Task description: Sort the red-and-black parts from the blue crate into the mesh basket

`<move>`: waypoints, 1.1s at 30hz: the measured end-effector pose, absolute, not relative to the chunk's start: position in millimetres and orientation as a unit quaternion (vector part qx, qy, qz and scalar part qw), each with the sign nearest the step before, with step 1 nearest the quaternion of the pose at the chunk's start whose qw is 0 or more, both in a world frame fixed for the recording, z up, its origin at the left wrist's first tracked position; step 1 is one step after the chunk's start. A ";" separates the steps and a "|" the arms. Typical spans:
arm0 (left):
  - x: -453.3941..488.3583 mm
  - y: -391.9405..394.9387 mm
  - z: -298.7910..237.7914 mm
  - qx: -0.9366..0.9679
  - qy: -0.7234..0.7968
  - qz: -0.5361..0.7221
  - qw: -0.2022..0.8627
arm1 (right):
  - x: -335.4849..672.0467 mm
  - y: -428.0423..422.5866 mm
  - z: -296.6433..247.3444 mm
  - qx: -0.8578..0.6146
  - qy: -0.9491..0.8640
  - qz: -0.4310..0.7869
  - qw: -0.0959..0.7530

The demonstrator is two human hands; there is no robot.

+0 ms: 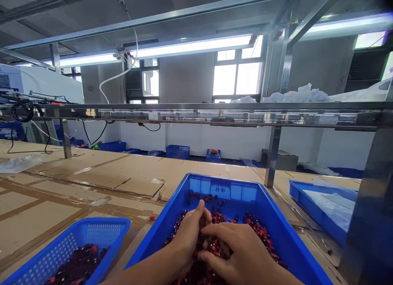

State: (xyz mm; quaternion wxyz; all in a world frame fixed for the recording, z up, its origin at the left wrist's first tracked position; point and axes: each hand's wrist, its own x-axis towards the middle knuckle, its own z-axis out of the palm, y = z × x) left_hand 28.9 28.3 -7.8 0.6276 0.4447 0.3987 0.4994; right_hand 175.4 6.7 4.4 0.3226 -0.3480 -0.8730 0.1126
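Left hand [187, 240], right hand [242, 252] overlapping, red-black parts [259, 231] half hidden, blue crate [215, 184]

Pile of small red-and-black parts [216, 218] too small to identify. Left hand [187, 240] and right hand [242, 252] cover its middle, so anything held can't be seen. Near ends of blue crate [278, 231] and perforated blue basket [61, 252] cut off by bottom edge.

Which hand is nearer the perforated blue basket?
Left. The left hand is in the large blue tray, closer to the perforated blue basket; the right hand, also in the tray, lies farther away, beyond the left hand.
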 end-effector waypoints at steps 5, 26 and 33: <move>30.4 23.3 -5.8 0.419 0.417 0.444 0.673 | 177.7 11.3 0.8 -0.327 -0.882 0.110 0.321; 19.0 39.5 -10.8 0.349 0.417 0.347 0.764 | 186.5 20.3 0.4 -0.218 -0.875 0.026 0.431; 12.2 43.0 -10.9 0.340 0.458 0.341 0.747 | 189.2 18.0 2.9 -0.265 -0.836 0.156 0.455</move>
